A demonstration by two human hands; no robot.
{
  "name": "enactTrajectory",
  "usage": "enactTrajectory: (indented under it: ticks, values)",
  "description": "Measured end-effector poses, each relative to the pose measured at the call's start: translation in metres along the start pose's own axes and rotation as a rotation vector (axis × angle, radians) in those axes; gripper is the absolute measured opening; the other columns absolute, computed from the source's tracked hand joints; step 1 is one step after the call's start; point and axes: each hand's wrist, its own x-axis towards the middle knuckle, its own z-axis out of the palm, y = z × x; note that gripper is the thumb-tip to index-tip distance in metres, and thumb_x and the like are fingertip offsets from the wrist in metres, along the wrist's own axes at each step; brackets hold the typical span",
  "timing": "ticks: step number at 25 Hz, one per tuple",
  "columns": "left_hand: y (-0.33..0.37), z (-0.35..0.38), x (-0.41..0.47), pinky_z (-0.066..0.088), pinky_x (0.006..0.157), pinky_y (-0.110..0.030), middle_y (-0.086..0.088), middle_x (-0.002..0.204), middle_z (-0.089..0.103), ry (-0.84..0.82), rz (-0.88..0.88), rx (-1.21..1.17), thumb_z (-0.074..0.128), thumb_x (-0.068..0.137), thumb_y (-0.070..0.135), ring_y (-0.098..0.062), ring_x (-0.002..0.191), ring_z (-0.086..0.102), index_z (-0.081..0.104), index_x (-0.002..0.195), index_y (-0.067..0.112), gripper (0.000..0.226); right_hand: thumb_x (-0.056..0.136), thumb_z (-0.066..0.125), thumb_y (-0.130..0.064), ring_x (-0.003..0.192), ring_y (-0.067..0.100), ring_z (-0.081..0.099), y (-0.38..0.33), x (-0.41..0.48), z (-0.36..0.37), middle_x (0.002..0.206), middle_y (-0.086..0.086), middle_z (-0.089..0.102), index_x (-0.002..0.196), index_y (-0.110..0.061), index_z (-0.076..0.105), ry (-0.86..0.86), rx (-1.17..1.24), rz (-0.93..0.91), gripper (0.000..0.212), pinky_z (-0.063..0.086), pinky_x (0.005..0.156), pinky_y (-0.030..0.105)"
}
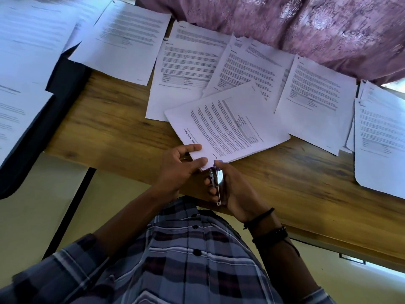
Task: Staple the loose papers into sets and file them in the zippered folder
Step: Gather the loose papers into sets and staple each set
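A set of printed papers [228, 126] lies tilted near the front edge of the wooden table [114, 128]. My left hand [177, 170] pinches its near corner between thumb and fingers. My right hand [232, 187] grips a small metal stapler [215, 183] whose jaw is at that same corner of the set. A black zippered folder [65, 77] lies at the left, mostly covered by sheets of paper [19, 115].
Several other printed sheets [188, 69] are spread along the back of the table, with a stack [379, 139] at the right edge. A pink patterned curtain [306, 25] hangs behind. My checked shirt fills the bottom of the view.
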Motion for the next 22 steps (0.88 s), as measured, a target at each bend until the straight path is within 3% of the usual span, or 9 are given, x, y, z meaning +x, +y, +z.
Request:
enactTrajectory:
  ticks: [2,7,14,16,17,19,22]
  values:
    - [0.000,-0.001,-0.001,0.059,0.086,-0.039,-0.007,0.115,0.070,0.005,-0.003,0.006,0.080,0.077,0.007,-0.021,0.103,0.068,0.069,0.104,0.022,0.033,0.098,0.046,-0.043,0.058,0.013,0.047,-0.001,0.002,0.001,0.080,0.007,0.058,0.099,-0.013,0.063,0.011,-0.032,-0.012,0.035,0.038,0.051,0.026]
    - [0.002,0.001,-0.004,0.058,0.076,-0.023,-0.007,0.113,0.070,0.013,0.045,0.050,0.079,0.078,0.007,-0.017,0.100,0.069,0.067,0.105,0.024,0.034,0.098,0.047,-0.043,0.060,0.014,0.050,-0.004,-0.002,0.002,0.084,0.009,0.063,0.101,-0.014,0.064,0.044,-0.050,-0.004,0.034,0.041,0.052,0.026]
    - [0.009,0.003,-0.007,0.055,0.070,-0.015,-0.005,0.115,0.069,0.033,0.102,0.120,0.078,0.079,0.005,-0.013,0.097,0.069,0.068,0.111,0.016,0.036,0.092,0.059,-0.045,0.067,0.014,0.057,-0.008,0.009,0.006,0.083,0.005,0.066,0.112,-0.011,0.068,0.104,-0.013,0.018,0.041,0.049,0.060,0.026]
    - [0.009,0.002,-0.008,0.056,0.071,-0.014,-0.003,0.119,0.067,0.025,0.106,0.129,0.079,0.078,0.007,-0.014,0.100,0.068,0.068,0.112,0.017,0.037,0.092,0.059,-0.041,0.082,0.021,0.062,-0.007,0.013,0.006,0.096,0.007,0.071,0.114,-0.019,0.068,0.110,0.049,-0.021,0.033,0.054,0.071,0.032]
    - [0.008,0.002,-0.008,0.056,0.072,-0.015,-0.002,0.120,0.067,0.014,0.108,0.129,0.079,0.078,0.008,-0.014,0.102,0.068,0.068,0.114,0.016,0.038,0.093,0.059,-0.040,0.097,0.029,0.063,-0.007,0.016,0.006,0.108,0.010,0.071,0.117,-0.021,0.067,0.092,0.089,-0.032,0.032,0.054,0.084,0.039]
    - [0.008,0.003,-0.009,0.056,0.075,-0.016,-0.002,0.120,0.067,-0.002,0.112,0.115,0.079,0.079,0.010,-0.013,0.101,0.068,0.068,0.115,0.015,0.039,0.092,0.060,-0.040,0.122,0.036,0.056,-0.005,0.022,0.007,0.126,0.015,0.065,0.128,-0.020,0.062,0.051,0.176,-0.029,0.041,0.042,0.107,0.050]
    - [0.010,0.003,-0.010,0.057,0.076,-0.018,-0.003,0.115,0.070,-0.011,0.127,0.101,0.078,0.079,0.011,-0.012,0.099,0.070,0.068,0.116,0.012,0.038,0.088,0.064,-0.036,0.125,0.031,0.056,-0.004,0.030,0.011,0.128,0.013,0.064,0.131,-0.017,0.059,0.080,0.296,-0.025,0.048,0.041,0.109,0.047]
